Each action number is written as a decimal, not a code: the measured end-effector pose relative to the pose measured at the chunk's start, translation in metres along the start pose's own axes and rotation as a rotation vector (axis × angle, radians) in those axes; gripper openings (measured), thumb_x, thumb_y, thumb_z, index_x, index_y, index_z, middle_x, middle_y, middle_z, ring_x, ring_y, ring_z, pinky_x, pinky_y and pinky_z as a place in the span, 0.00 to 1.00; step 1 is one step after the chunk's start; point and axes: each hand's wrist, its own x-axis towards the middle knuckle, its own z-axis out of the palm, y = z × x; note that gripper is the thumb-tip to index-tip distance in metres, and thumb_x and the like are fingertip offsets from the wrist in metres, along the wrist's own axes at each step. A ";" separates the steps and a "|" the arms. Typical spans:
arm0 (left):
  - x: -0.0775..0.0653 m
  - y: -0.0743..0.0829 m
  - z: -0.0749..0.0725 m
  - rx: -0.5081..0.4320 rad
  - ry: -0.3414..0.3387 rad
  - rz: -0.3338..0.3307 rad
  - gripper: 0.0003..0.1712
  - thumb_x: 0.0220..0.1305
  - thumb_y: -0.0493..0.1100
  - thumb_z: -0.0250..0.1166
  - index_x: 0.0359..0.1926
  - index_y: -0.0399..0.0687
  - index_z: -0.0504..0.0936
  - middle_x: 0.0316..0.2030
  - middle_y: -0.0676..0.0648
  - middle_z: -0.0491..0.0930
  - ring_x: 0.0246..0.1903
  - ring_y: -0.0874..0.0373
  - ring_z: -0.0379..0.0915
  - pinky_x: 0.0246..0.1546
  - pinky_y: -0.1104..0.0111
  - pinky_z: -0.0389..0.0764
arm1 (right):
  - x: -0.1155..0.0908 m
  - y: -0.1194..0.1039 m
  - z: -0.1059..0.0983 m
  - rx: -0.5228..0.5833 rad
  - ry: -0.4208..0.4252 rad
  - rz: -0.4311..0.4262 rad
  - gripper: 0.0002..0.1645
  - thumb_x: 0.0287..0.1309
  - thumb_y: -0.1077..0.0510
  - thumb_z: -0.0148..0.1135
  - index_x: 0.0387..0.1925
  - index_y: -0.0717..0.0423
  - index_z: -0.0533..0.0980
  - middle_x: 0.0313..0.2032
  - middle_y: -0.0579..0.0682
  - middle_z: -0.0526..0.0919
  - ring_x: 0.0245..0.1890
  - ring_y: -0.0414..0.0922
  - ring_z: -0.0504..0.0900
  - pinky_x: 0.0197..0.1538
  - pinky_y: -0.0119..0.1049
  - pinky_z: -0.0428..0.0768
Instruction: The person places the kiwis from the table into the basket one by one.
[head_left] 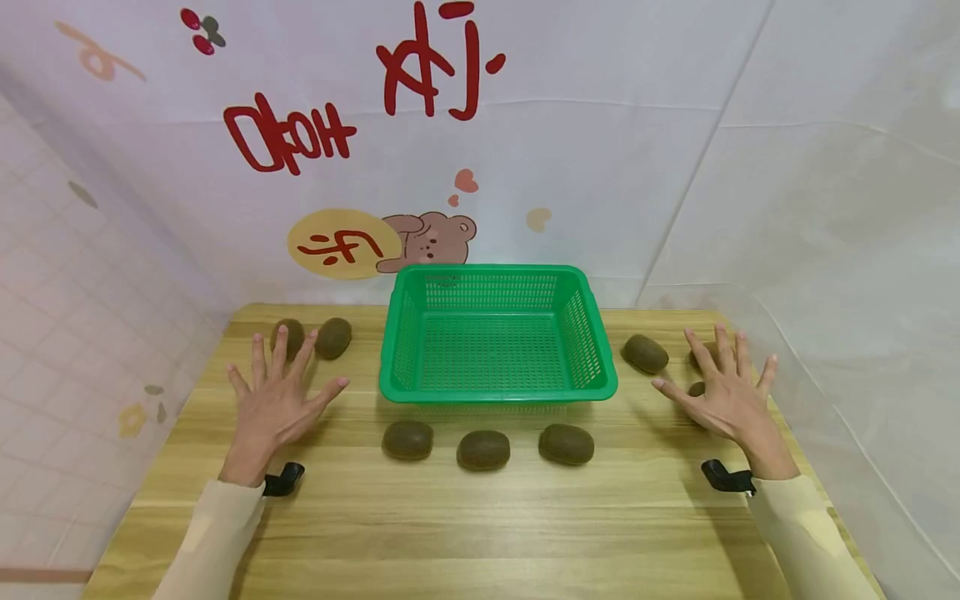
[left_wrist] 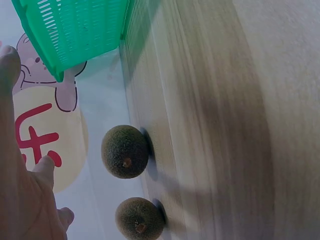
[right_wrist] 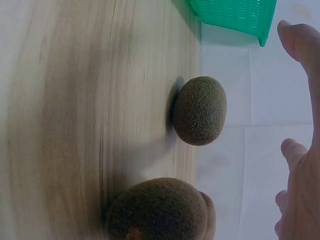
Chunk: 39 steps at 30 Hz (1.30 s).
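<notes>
My left hand (head_left: 276,407) is spread with straight fingers above the table's left side and holds nothing. Two brown kiwis lie by its fingertips: one kiwi (head_left: 333,338) in full sight, the other (head_left: 287,333) partly behind the fingers. On the right side, my right hand (head_left: 726,400) is spread too, with nothing in it. Beneath its fingers two kiwis are mostly hidden; the right wrist view shows a near kiwi (right_wrist: 160,210) overlapping another. A separate kiwi (head_left: 646,354) lies left of that hand. Between the hands stands a green plastic basket (head_left: 498,397) with nothing inside.
In front of the basket, a left kiwi (head_left: 408,440), a middle kiwi (head_left: 483,450) and a right kiwi (head_left: 566,444) form a row on the wooden table (head_left: 480,533). A printed white cloth (head_left: 600,150) hangs behind the table. Pale walls flank both sides.
</notes>
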 end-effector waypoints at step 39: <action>-0.009 0.047 0.011 -0.447 0.068 0.210 0.47 0.73 0.55 0.63 0.83 0.64 0.46 0.82 0.41 0.46 0.80 0.33 0.38 0.69 0.26 0.52 | -0.028 0.015 0.008 0.169 -0.021 0.104 0.64 0.64 0.27 0.59 0.83 0.40 0.31 0.80 0.60 0.19 0.79 0.70 0.23 0.63 0.86 0.28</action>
